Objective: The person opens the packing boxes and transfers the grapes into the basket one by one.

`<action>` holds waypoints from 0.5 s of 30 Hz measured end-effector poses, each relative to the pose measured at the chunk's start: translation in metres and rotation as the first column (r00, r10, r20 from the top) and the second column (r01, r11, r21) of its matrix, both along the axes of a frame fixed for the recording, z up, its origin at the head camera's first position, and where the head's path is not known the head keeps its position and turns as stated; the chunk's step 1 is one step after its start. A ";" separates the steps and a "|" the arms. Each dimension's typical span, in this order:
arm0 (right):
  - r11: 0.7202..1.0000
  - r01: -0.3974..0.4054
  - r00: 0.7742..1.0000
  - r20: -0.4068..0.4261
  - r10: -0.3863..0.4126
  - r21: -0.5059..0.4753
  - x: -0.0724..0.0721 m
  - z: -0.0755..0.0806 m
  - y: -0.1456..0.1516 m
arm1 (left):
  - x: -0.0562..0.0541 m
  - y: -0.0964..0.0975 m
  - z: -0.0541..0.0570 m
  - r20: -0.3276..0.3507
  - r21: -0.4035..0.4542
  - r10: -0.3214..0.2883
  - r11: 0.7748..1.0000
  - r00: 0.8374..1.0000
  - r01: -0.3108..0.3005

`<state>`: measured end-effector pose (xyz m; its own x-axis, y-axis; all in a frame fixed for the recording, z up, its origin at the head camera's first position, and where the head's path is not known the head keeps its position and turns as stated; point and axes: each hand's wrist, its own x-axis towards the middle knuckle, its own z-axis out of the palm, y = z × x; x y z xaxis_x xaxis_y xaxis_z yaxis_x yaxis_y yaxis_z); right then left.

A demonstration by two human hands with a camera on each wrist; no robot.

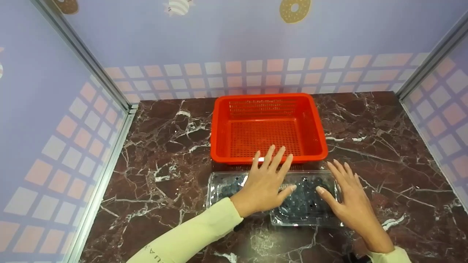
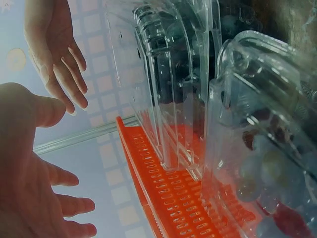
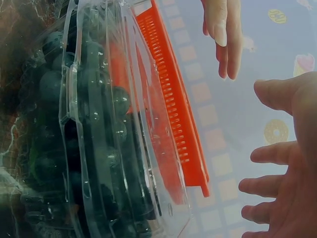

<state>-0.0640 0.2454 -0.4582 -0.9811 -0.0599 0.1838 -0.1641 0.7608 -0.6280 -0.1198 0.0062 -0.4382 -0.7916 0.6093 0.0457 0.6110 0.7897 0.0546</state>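
Note:
Two clear plastic clamshell boxes of dark, round, grape-like fruit lie side by side on the tabletop. My left hand (image 1: pixel 263 188), fingers spread and straight, hovers over the inner part of the left box (image 1: pixel 216 191) and hides much of it. Its fingertips overlap the basket's front rim in the head view. Above the right end of the right box (image 1: pixel 310 221) is my right hand (image 1: pixel 351 201), also with extended fingers and the thumb apart. Both wrist views show the palms away from the lids, with nothing held.
Just behind the boxes stands a red slotted plastic basket (image 1: pixel 234 159), with its perforated floor visible. Dark red marbled tabletop (image 1: pixel 164 146) surrounds everything. Patterned panels (image 1: pixel 256 40) enclose the back and both sides.

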 end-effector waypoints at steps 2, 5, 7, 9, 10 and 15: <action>1.000 0.002 1.000 -0.001 -0.002 -0.006 0.001 -0.001 0.001 | 0.001 0.000 -0.001 -0.001 0.003 -0.003 1.000 1.000 0.003; 1.000 0.003 1.000 -0.003 -0.003 -0.014 0.001 -0.003 0.002 | 0.002 0.001 -0.002 0.004 0.005 -0.007 1.000 1.000 0.007; 1.000 0.004 1.000 -0.007 -0.004 -0.016 0.002 -0.004 0.003 | 0.003 0.001 -0.003 0.007 0.003 -0.012 1.000 1.000 0.012; 1.000 0.005 1.000 -0.009 -0.005 -0.019 0.003 -0.006 0.004 | 0.004 0.001 -0.004 0.013 -0.008 -0.012 1.000 1.000 0.012; 1.000 0.006 1.000 -0.010 -0.006 -0.022 0.003 -0.007 0.004 | 0.004 0.002 -0.004 0.012 -0.011 -0.013 1.000 1.000 0.013; 1.000 0.016 1.000 0.000 -0.016 -0.026 0.007 -0.011 0.006 | 0.006 0.003 -0.006 0.010 -0.003 -0.018 1.000 1.000 0.018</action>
<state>-0.0574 0.2515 -0.4694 -0.9818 -0.0392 0.1856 -0.1522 0.7469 -0.6473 -0.1134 0.0097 -0.4446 -0.7809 0.6237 0.0357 0.6246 0.7787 0.0587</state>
